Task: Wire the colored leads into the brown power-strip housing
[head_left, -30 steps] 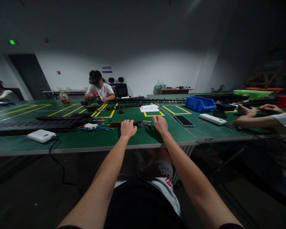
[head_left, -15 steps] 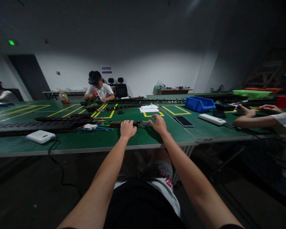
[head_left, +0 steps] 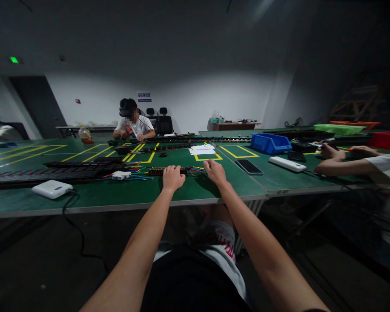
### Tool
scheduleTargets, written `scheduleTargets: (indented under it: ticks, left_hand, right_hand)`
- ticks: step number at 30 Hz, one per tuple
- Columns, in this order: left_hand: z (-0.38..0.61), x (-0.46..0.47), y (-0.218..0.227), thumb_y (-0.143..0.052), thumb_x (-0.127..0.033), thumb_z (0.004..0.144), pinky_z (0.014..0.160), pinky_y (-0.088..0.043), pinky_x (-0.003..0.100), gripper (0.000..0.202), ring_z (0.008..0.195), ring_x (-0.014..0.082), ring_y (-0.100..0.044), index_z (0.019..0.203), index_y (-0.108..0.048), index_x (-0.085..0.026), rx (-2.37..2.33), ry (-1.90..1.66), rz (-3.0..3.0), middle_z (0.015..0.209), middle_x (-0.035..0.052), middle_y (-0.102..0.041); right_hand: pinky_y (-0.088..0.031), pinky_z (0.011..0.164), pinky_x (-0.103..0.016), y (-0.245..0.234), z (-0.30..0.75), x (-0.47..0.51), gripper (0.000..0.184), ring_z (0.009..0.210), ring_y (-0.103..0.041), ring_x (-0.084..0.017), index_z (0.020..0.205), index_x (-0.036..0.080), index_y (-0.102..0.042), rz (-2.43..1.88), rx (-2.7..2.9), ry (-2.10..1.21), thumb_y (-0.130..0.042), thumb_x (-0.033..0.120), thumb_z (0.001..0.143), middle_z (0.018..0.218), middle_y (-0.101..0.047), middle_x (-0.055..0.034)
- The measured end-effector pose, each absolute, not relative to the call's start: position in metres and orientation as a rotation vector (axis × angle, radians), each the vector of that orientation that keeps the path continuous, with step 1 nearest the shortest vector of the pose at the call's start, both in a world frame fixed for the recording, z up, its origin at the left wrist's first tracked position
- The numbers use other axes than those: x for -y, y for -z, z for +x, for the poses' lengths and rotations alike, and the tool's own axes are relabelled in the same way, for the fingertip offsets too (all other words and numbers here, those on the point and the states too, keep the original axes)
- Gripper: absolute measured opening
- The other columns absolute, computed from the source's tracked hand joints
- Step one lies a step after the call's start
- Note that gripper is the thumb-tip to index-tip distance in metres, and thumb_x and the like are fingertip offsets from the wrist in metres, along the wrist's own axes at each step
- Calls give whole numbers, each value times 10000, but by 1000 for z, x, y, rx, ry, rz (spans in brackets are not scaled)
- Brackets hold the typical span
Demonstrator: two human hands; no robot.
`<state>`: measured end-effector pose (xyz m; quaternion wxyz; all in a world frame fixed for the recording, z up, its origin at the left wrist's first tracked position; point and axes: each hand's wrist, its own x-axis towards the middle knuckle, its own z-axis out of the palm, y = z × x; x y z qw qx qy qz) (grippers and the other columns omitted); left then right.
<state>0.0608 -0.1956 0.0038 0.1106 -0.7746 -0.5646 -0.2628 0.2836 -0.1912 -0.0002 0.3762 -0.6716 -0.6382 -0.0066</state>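
Note:
Both my arms reach out to a green table. My left hand is curled and rests on the near end of a dark strip with coloured wires. My right hand is also curled, its fingertips at the bundle of coloured wires at the strip's right end. Whether the fingers grip the wires is too small to tell.
A white power bank with a black cable lies left. Long black strips, white papers, a phone, a white box and a blue bin lie beyond. One person sits opposite, another's arms are at right.
My right hand has shifted slightly left and closer to the wire bundle. The view has tilted a little. My left hand stays on the strip.

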Motion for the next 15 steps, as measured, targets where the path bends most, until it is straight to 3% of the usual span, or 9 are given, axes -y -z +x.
scheduleTargets:
  ticks: [10, 15]
  left_hand:
    - [61, 197, -6, -527, -300, 931, 1125, -412, 469, 384, 1232, 311, -576, 1263, -676, -178, 1671, 763, -2289, 1261, 149, -691]
    - [61, 196, -5, -529, -291, 924, 1114, -414, 457, 375, 1218, 309, -577, 1243, -684, -171, 1670, 767, -2278, 1231, 150, -695]
  right_hand:
    - [-374, 679, -273, -6, 283, 197, 530, 845, -654, -210, 917, 213, -767, -1749, 1547, 58, -322, 454, 1077, 978, -757, -108]
    - [-409, 694, -281, -4, 283, 195, 544, 824, -670, -217, 782, 211, -787, -1806, 1675, -11, -391, 477, 1044, 850, -744, -113]
